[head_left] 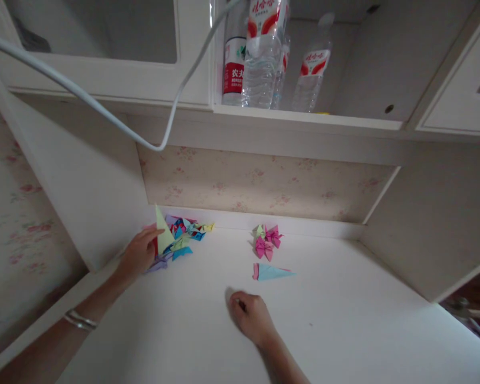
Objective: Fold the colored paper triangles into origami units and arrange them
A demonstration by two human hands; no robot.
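Over at the left of the desk, my left hand [141, 252] pinches a pale yellow-green folded paper triangle [164, 233], its point upward. The triangle stands against a heap of coloured origami pieces [183, 241] in blue, purple, yellow and red. My right hand [251, 316] rests on the desk near the middle with fingers curled in, and nothing shows in them. Just beyond it lies a light blue folded paper cone [272, 272] with pink paper at its wide end. Behind that sits a small group of pink and green origami pieces [267, 241].
The white desk [344, 309] is closed in by side panels and a flowered back wall. Overhead, a shelf [304, 118] holds several plastic water bottles [262, 69]. A white cable [116, 122] hangs low at the upper left.
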